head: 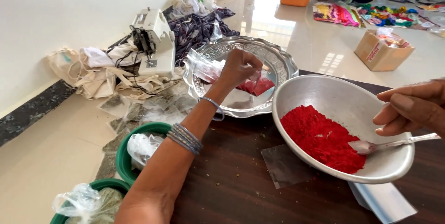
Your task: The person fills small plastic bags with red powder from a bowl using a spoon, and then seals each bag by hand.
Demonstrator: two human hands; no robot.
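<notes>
A small packet (256,86) of red powder is pinched in the closed fingers of the left hand (238,67) over the silver tray (278,61). A spoon (391,143) is gripped by the right hand (415,107), fingers together on its handle, bowl resting at the red powder (320,138) in the metal bowl (343,99) on the dark table (232,177).

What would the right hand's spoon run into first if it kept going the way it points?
Most likely the red powder: the spoon in the right hand points left inside the metal bowl, its tip right beside the heap.
</notes>
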